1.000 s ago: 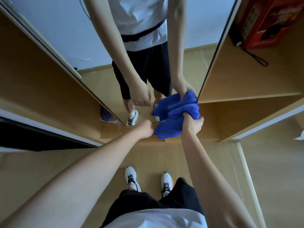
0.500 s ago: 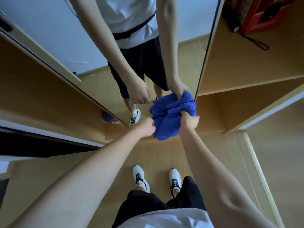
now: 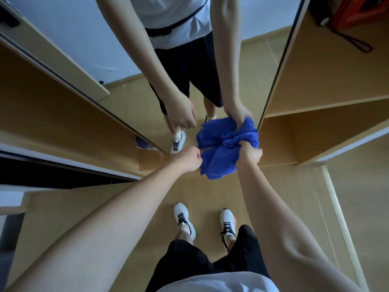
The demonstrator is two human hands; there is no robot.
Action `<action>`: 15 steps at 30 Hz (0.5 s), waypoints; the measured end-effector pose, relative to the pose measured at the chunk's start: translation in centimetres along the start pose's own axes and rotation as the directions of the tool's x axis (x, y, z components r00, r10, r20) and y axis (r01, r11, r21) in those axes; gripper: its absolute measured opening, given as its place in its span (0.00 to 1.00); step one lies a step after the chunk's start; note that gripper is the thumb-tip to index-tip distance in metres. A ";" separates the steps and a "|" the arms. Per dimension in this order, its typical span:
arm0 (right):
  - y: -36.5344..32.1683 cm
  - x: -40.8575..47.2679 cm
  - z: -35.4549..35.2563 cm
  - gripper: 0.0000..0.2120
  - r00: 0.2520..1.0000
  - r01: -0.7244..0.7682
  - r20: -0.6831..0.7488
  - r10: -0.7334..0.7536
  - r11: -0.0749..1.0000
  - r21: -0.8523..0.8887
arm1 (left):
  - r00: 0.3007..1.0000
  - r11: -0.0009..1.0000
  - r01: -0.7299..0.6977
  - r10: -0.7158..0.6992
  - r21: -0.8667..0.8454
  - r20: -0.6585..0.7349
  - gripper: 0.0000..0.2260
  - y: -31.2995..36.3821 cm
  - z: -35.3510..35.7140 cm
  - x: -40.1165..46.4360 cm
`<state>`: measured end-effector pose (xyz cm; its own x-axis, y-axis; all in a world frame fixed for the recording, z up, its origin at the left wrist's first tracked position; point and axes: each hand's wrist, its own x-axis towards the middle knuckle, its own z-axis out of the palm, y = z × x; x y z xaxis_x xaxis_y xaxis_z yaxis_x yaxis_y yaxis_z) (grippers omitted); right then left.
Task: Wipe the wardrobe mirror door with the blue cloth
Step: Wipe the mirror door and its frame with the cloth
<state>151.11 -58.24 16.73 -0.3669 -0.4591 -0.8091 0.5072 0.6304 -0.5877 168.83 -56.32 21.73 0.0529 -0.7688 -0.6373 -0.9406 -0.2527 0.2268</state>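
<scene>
My right hand (image 3: 249,153) bunches the soft, light blue cloth (image 3: 221,163) against the mirror door (image 3: 242,70), my left hand (image 3: 188,160) pinching its limp edge.

Bunched blue cloth (image 3: 219,163) against mirror door's (image 3: 130,85) bottom corner

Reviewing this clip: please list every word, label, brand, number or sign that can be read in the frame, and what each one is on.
None can be read.
Red box on the wardrobe shelf, top right: any print is blurred and cut off by the frame edge.
Blue cloth, white shoes, black shorts and white shirt: no readable text or logo shows.
</scene>
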 end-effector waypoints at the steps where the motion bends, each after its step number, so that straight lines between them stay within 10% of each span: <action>1: -0.1 -0.2 -0.1 0.19 1.000 0.026 -0.007 -0.026 1.000 0.017 | 1.000 1.000 -0.004 0.004 -0.004 0.000 0.09 0.1 0.1 0.0; 7: -1.2 -0.2 -0.3 0.18 0.990 0.143 -0.041 -0.138 0.981 0.128 | 1.000 1.000 -0.022 0.022 -0.021 0.002 0.08 0.5 -0.3 0.3; 15: -0.6 1.7 -0.8 0.21 0.995 -0.095 0.009 0.096 0.990 -0.103 | 0.998 0.998 -0.055 0.053 0.034 0.033 0.08 0.6 0.0 0.7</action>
<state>149.56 -58.84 15.71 -0.3096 -0.4021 -0.8617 0.4569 0.7318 -0.5056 168.32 -56.95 21.40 -0.0084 -0.7616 -0.6479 -0.9529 -0.1903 0.2360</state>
